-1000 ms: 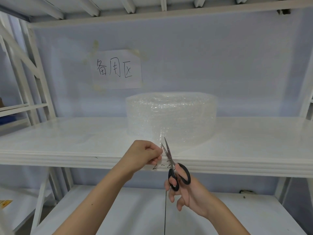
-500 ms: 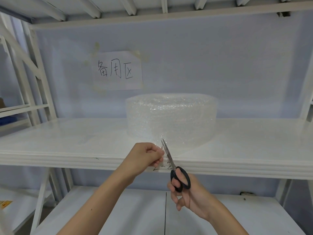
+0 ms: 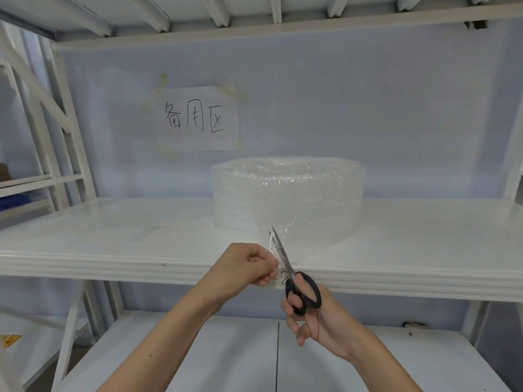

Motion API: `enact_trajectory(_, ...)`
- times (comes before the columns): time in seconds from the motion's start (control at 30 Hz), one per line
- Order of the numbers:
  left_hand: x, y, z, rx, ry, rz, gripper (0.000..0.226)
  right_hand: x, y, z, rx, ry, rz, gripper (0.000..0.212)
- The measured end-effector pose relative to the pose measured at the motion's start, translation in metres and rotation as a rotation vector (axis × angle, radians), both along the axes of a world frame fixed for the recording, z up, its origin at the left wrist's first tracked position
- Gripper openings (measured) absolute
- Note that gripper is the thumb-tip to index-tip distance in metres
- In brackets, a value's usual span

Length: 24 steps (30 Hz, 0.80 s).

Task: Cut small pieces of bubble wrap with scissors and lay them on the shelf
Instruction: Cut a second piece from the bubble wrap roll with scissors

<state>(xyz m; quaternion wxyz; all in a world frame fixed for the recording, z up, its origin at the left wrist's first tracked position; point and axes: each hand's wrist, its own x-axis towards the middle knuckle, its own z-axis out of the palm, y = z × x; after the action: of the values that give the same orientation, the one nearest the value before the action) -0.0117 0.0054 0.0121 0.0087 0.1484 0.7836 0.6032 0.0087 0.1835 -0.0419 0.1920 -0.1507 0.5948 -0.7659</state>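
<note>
- Left hand (image 3: 245, 271): closed in a pinch, thumb and fingertips gripping a small flap of bubble wrap (image 3: 274, 246) in front of the shelf edge.
- Right hand (image 3: 317, 316): closed around the black loop handles of the scissors (image 3: 294, 278), thumb through one loop, fingers curled through and below the other.
- Scissors: blades point up and slightly left, drawn together or nearly so, with the tip just above the pinched flap; the blades lie against the flap's right edge, beside the left fingertips.
- Flap of bubble wrap: clear, crinkled, standing upright between the left fingers and the blades; whether it is already severed from the roll cannot be told.
- Roll of bubble wrap (image 3: 288, 199): a wide, low, translucent cylinder resting on its flat end on the shelf (image 3: 113, 236), near the middle and just behind the hands.
- Shelf: glossy white board with a moulded front edge; handwritten dark marks on that edge sit behind the scissors and are partly hidden, so they cannot be read.
- Paper sign (image 3: 198, 118): white sheet taped to the pale blue back wall above and to the left of the roll, with three handwritten characters, "备用区".
- Lower shelf (image 3: 198, 349): white, below both forearms, with a dark seam running front to back.
</note>
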Motion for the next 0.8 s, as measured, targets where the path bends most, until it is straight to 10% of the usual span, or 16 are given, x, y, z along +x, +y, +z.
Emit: enact_trajectory(0.8, -0.003, 0.012, 0.012, 0.006, 0.121, 0.082, 0.029, 0.002, 0.002, 0.002, 0.039, 0.043, -0.004, 0.041)
